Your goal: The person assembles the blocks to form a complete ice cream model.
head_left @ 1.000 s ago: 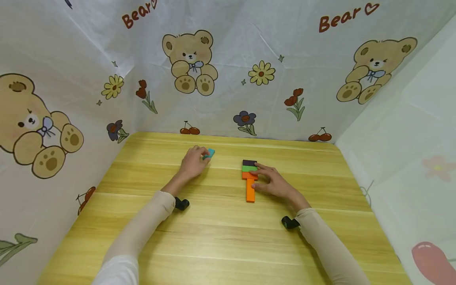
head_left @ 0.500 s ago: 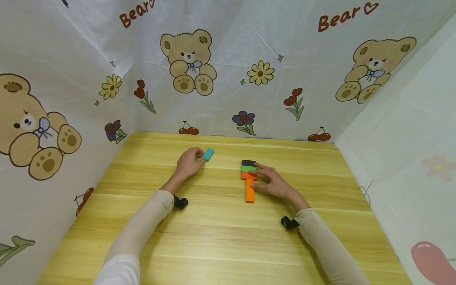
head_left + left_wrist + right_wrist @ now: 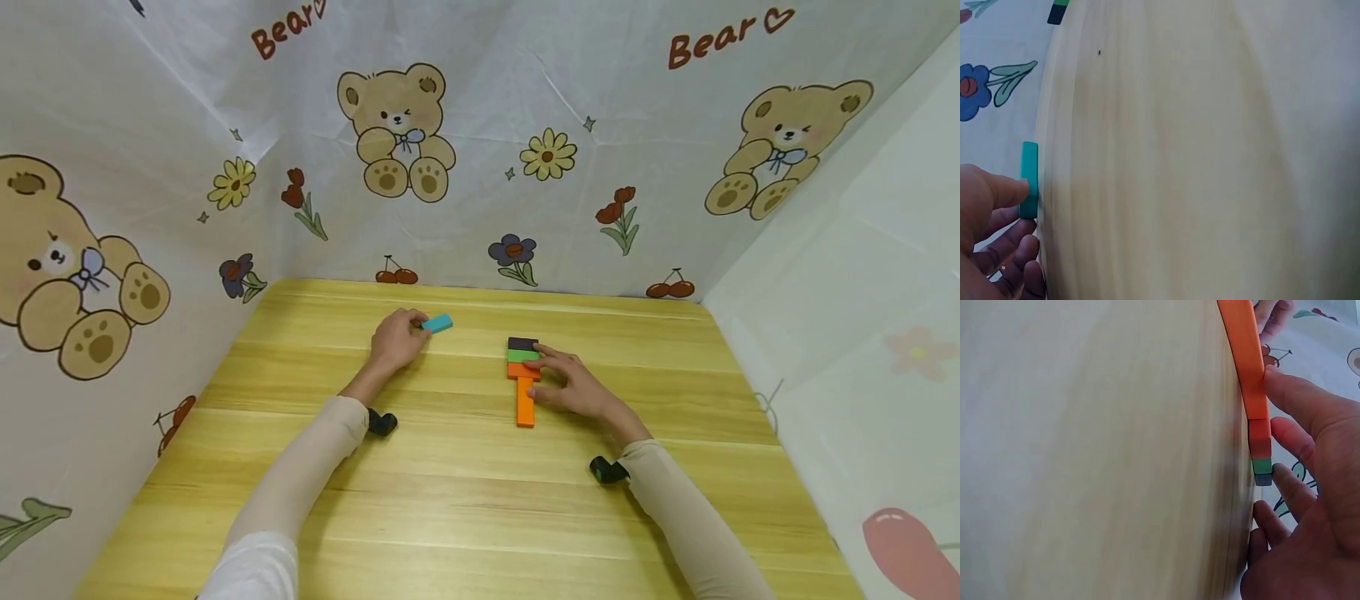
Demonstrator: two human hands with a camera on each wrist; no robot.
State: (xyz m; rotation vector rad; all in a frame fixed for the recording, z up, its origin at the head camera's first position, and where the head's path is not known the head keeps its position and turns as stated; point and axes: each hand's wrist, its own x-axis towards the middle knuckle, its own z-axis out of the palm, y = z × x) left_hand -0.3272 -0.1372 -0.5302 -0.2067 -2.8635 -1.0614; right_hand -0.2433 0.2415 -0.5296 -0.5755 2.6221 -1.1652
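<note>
My left hand (image 3: 397,340) pinches one end of a flat teal block (image 3: 438,323) between thumb and forefinger. In the left wrist view the thumb presses the side of the teal block (image 3: 1029,181), and the other fingers are bent below it. To the right, several coloured blocks lie joined in a T shape: a black block (image 3: 522,342), a green one (image 3: 519,356) and a red-orange one (image 3: 517,370) stacked in rows, with a long orange block (image 3: 525,404) as stem. My right hand (image 3: 577,385) rests beside them, thumb touching the orange block (image 3: 1249,356) and fingertips at the rows' right ends.
A wooden table (image 3: 450,517) spreads under both hands. White cloth (image 3: 480,100) printed with bears and flowers rises behind it and along both sides. Black devices (image 3: 383,423) sit at each wrist.
The teal block has turned clockwise in my left hand, so it now points more to the right. Earlier the left hand drew back slightly to the left. My right hand stays among the coloured blocks.
</note>
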